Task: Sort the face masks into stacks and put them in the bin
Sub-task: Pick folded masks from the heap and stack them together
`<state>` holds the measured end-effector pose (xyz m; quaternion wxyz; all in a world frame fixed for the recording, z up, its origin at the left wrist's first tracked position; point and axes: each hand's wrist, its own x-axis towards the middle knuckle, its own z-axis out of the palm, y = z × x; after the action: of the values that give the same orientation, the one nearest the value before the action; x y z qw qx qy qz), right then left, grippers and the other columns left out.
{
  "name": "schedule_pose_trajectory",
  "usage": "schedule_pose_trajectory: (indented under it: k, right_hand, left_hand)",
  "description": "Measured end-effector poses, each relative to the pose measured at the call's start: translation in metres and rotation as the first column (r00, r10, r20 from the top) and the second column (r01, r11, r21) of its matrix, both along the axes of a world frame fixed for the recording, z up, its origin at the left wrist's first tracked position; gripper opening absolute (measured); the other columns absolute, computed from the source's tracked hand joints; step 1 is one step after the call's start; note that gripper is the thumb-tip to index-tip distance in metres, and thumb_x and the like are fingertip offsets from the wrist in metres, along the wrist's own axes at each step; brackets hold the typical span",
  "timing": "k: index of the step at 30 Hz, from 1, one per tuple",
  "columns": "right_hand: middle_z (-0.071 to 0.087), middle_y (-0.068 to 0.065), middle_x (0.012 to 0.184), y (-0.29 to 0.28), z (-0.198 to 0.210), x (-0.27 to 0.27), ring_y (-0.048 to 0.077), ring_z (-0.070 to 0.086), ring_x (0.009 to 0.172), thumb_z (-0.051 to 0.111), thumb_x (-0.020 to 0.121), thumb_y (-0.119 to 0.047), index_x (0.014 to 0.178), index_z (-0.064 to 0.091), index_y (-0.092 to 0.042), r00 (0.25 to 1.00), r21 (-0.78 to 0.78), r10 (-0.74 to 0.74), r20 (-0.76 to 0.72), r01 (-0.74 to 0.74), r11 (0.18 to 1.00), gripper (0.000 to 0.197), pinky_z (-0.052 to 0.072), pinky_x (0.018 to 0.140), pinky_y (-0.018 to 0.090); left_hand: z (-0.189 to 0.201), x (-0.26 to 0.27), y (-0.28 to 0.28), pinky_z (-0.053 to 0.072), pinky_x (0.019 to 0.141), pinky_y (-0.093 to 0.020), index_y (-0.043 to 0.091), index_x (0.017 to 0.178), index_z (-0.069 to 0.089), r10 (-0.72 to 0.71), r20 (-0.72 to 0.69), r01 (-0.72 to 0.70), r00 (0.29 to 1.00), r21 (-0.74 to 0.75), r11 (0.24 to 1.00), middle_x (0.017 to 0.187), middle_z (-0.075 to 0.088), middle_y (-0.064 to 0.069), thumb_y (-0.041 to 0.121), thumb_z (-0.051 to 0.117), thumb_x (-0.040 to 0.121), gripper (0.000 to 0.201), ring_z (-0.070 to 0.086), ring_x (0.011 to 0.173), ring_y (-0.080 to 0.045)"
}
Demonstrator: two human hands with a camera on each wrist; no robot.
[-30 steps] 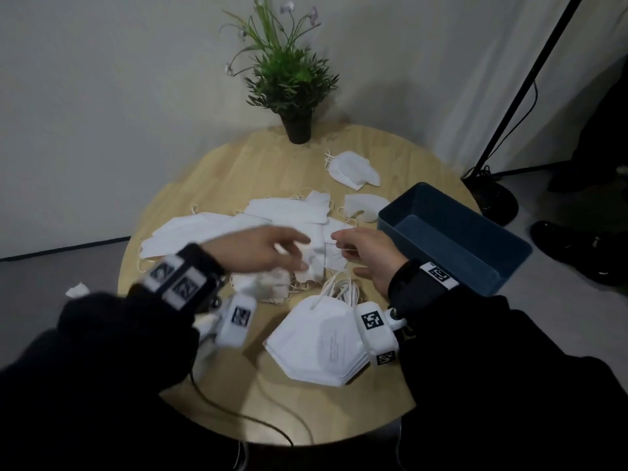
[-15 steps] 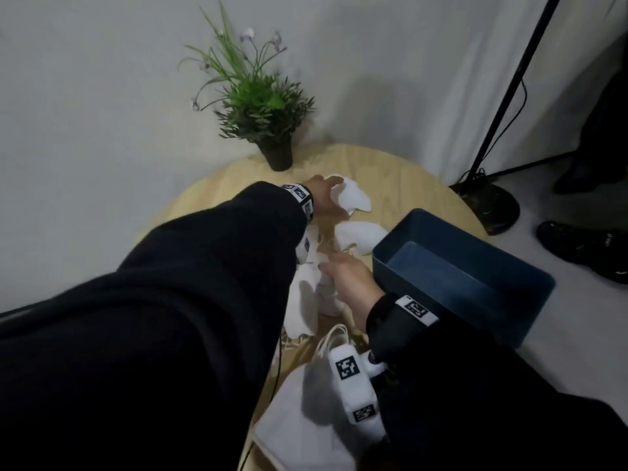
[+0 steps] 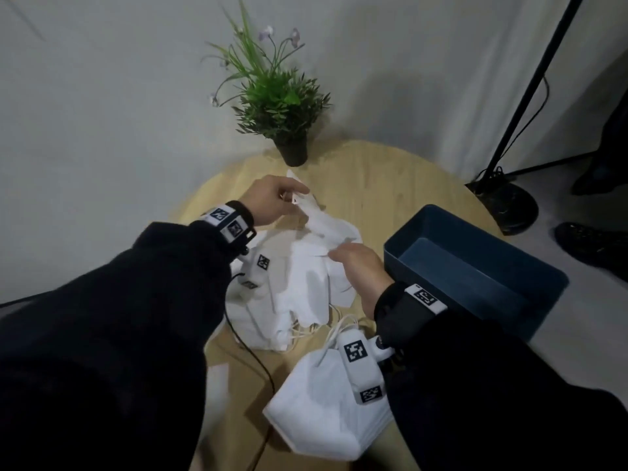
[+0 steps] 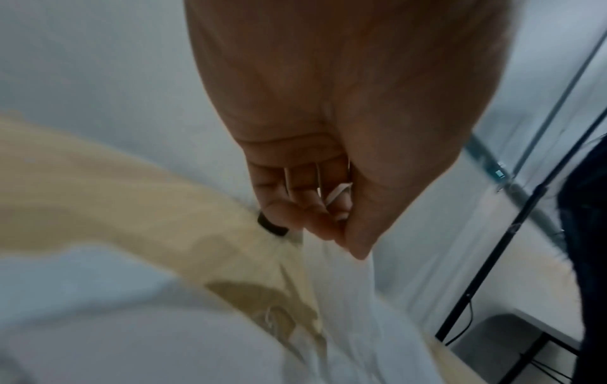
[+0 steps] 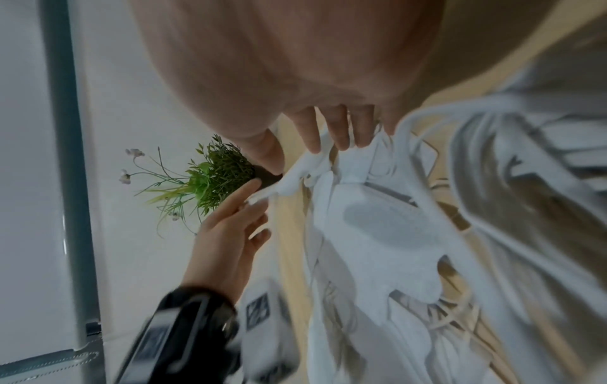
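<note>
White face masks (image 3: 299, 283) lie heaped in the middle of the round wooden table (image 3: 380, 178). My left hand (image 3: 297, 195) is raised over the far side of the heap and pinches the top corner of one mask (image 3: 326, 222); in the left wrist view that mask (image 4: 354, 298) hangs from the curled fingers (image 4: 328, 218). My right hand (image 3: 334, 254) grips the other end of the same bunch, its fingers (image 5: 331, 130) curled over the crumpled mask (image 5: 358, 215). A neat stack of folded masks (image 3: 316, 413) lies at the near edge. The dark blue bin (image 3: 530, 273) stands to the right, with nothing in the part I see.
A potted plant (image 3: 282, 107) stands at the table's far edge, just behind my left hand. A black lamp stand (image 3: 503, 202) is on the floor to the right. A black cable (image 3: 258, 362) runs across the near table.
My left arm has drawn back from its far reach, bringing a mask up and towards the middle. The right hand has stayed on the heap by the bin.
</note>
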<state>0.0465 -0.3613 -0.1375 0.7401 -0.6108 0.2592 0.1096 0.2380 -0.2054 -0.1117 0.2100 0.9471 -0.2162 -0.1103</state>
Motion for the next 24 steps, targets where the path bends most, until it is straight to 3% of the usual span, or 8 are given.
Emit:
schedule_pose_trajectory:
  k: [4, 7, 11, 15, 18, 19, 21, 24]
  right_hand:
    - [0.051, -0.003, 0.136, 0.004, 0.008, -0.006, 0.016, 0.047, 0.115, 0.062, 0.103, -0.022, 0.147, 0.053, -0.015, 0.999, -0.04, -0.023, 0.032, 0.024, 0.999, 0.046, 0.035, 0.093, 0.031]
    - [0.055, -0.002, 0.139, 0.008, 0.016, -0.01, 0.015, 0.05, 0.118, 0.067, 0.1, -0.027, 0.144, 0.056, -0.017, 0.993, -0.073, -0.04, 0.112, 0.048, 0.996, 0.046, 0.039, 0.087, 0.029]
    - [0.067, -0.001, 0.13, 0.016, 0.032, -0.012, 0.015, 0.065, 0.118, 0.073, 0.096, -0.037, 0.133, 0.065, -0.02, 0.966, 0.021, -0.054, 0.252, 0.051, 0.998, 0.041, 0.051, 0.098, 0.035]
    - [0.078, 0.009, 0.102, 0.024, 0.039, -0.019, 0.024, 0.074, 0.084, 0.071, 0.097, -0.026, 0.121, 0.071, -0.012, 0.969, 0.247, 0.093, 0.229, -0.15, 0.957, 0.028, 0.061, 0.069, 0.037]
    - [0.078, 0.01, 0.1, 0.02, 0.036, -0.021, 0.023, 0.072, 0.077, 0.071, 0.097, -0.012, 0.122, 0.069, -0.009, 0.971, 0.169, -0.041, 0.237, 0.0, 0.986, 0.025, 0.058, 0.057, 0.031]
    - [0.077, 0.01, 0.104, 0.017, 0.035, -0.021, 0.023, 0.073, 0.078, 0.068, 0.099, -0.011, 0.122, 0.067, -0.012, 0.967, 0.165, -0.108, 0.229, 0.071, 0.984, 0.023, 0.06, 0.057, 0.032]
    - [0.076, 0.007, 0.108, 0.01, 0.034, -0.021, 0.025, 0.078, 0.083, 0.059, 0.104, -0.011, 0.117, 0.064, -0.019, 0.955, 0.185, -0.209, 0.208, 0.172, 0.968, 0.017, 0.062, 0.061, 0.034]
    - [0.075, 0.006, 0.111, 0.009, 0.035, -0.02, 0.027, 0.079, 0.086, 0.054, 0.106, -0.013, 0.12, 0.062, -0.022, 0.95, 0.173, -0.232, 0.21, 0.198, 0.965, 0.019, 0.062, 0.064, 0.038]
  left_hand:
    - [0.042, -0.029, 0.042, 0.046, 0.08, -0.028, 0.028, 0.121, 0.076, -0.003, 0.151, -0.003, 0.989, 0.04, 0.999, 0.089, 0.069, 0.005, 0.018, 0.079, 0.089, 0.034, 0.063, 0.081, -0.016]
    - [0.079, -0.056, 0.06, 0.048, 0.081, -0.029, 0.028, 0.111, 0.079, -0.08, 0.242, 0.056, 0.967, 0.106, 0.993, 0.087, 0.072, 0.004, 0.021, 0.083, 0.085, 0.027, 0.066, 0.084, -0.017]
    - [0.12, -0.106, 0.07, 0.055, 0.078, -0.025, 0.029, 0.097, 0.078, -0.18, 0.084, 0.188, 0.98, -0.107, 0.976, 0.081, 0.069, 0.007, 0.023, 0.086, 0.084, 0.016, 0.065, 0.076, -0.008]
    - [0.115, -0.138, 0.071, 0.057, 0.083, -0.035, 0.018, 0.101, 0.076, -0.317, -0.089, 0.284, 0.944, -0.264, 0.922, 0.091, 0.067, -0.008, 0.005, 0.078, 0.09, 0.018, 0.065, 0.085, -0.022]
    - [0.091, -0.129, 0.086, 0.057, 0.085, -0.036, 0.019, 0.125, 0.065, -0.218, -0.115, 0.158, 0.969, -0.392, 0.906, 0.108, 0.071, -0.008, -0.003, 0.066, 0.089, 0.042, 0.069, 0.097, -0.024]
    - [0.078, -0.123, 0.093, 0.057, 0.088, -0.036, 0.026, 0.135, 0.058, -0.15, -0.099, 0.108, 0.984, -0.338, 0.935, 0.119, 0.07, -0.004, 0.003, 0.068, 0.088, 0.053, 0.069, 0.106, -0.022]
    - [0.041, -0.112, 0.105, 0.049, 0.105, -0.044, 0.041, 0.153, 0.036, -0.1, -0.048, 0.102, 0.994, 0.031, 0.994, 0.149, 0.053, -0.004, 0.029, 0.085, 0.082, 0.087, 0.054, 0.134, -0.027]
    - [-0.016, -0.107, 0.112, 0.028, 0.121, -0.062, 0.055, 0.157, 0.003, -0.127, -0.197, 0.208, 0.972, 0.476, 0.855, 0.173, 0.004, -0.009, 0.059, 0.094, 0.059, 0.134, 0.012, 0.157, -0.036]
